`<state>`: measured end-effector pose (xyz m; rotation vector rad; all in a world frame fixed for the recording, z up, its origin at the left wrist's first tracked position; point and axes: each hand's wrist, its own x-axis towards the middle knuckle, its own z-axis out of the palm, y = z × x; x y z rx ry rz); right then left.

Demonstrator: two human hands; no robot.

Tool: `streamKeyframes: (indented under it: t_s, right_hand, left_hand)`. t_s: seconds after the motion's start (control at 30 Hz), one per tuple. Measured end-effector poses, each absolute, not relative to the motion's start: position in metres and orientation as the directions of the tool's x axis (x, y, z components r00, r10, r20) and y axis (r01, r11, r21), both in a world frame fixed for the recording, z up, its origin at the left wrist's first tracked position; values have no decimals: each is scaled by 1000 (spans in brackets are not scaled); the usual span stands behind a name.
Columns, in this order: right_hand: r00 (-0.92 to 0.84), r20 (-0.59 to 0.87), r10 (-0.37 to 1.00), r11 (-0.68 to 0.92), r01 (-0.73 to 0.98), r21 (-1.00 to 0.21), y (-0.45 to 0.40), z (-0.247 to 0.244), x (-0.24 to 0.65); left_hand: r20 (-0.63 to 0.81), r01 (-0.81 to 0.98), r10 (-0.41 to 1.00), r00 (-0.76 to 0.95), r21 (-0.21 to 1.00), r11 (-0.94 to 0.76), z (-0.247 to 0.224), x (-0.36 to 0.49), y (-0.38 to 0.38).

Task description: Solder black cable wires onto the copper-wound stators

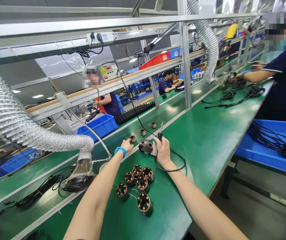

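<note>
I have the right hand (pixel 162 150) closed around a soldering iron (pixel 160 136), its metal tip pointing up towards 12 o'clock. The iron's black cord (pixel 183 159) loops out past the wrist at 4 o'clock. A dark holder block (pixel 146 146) sits just beside that hand, at its 9 o'clock on the green table (pixel 203 140).

My left hand (pixel 127 145), a blue wristband (pixel 120 151) behind it, reaches over the metal rail with its fingers partly bent. A wound coil ring (pixel 132 139) is right at its fingertips, at 1 to 2 o'clock; from here I cannot tell whether they have hold of it. Two more coil rings (pixel 143 132) stand in line with it along the green strip (pixel 173 108), at 2 o'clock from that hand.

At the left hand's 5 to 6 o'clock, six copper-wound rings (pixel 145 204) are grouped on the table, thin wire ends sticking out. A duct hood (pixel 83 166) is at its 8 o'clock. At the right hand's 2 o'clock, well apart, I see black cables (pixel 244 96) and a co-worker's arm (pixel 255 75).
</note>
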<state>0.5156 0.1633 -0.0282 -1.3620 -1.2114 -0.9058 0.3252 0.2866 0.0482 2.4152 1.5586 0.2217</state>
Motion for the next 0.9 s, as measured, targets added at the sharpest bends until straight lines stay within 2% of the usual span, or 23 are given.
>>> streamKeyframes:
  t_s: [0.13,0.33,0.57,0.73,0.9]
  right_hand:
    - [170,974,150,74,980,-183,169,-30,518]
    - [160,976,150,91,980,-175,171,-29,517]
    - [161,970,180,104,978,-182,171,-30,514]
    - [169,965,199,109,975,-193,172,-33,512]
    - [175,963,204,107,974,-200,172,-35,511]
  left_hand:
    - [-16,933,968,249,272,-236,43,340,320]
    - [-81,954,987,140,279,-112,30,345,350]
    - [-178,940,978,111,338,-46,13,331,357]
    - [-172,926,979,106,376,-34,10,319,361]
    - [-175,931,977,121,361,-51,12,317,361]
